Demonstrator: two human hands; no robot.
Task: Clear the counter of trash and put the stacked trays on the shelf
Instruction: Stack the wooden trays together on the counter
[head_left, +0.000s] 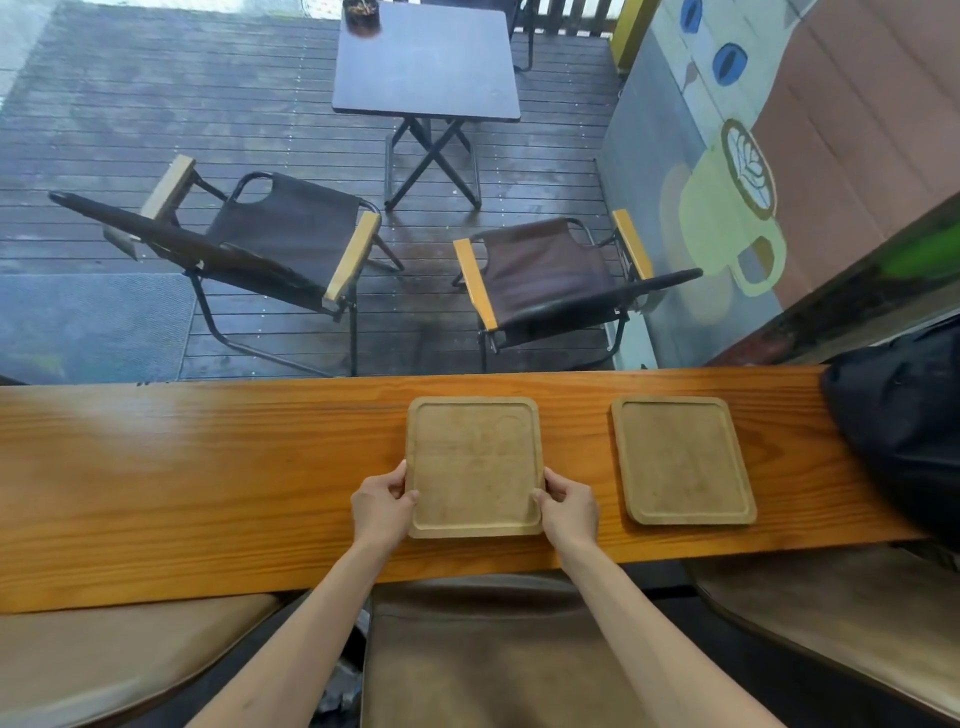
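Two square wooden trays lie flat on a long wooden counter (208, 467). The nearer tray (474, 457) is in the middle, and I hold it by both sides. My left hand (383, 506) grips its left edge near the front corner. My right hand (569, 506) grips its right edge at the same height. The second tray (681, 460) lies apart to the right, empty and untouched. No trash shows on the counter.
A black bag (904, 426) rests on the counter's right end. Padded stool seats (483, 654) stand below the counter's near edge. Beyond the counter, a wet deck holds two folding chairs (280, 244) and a small dark table (426, 62).
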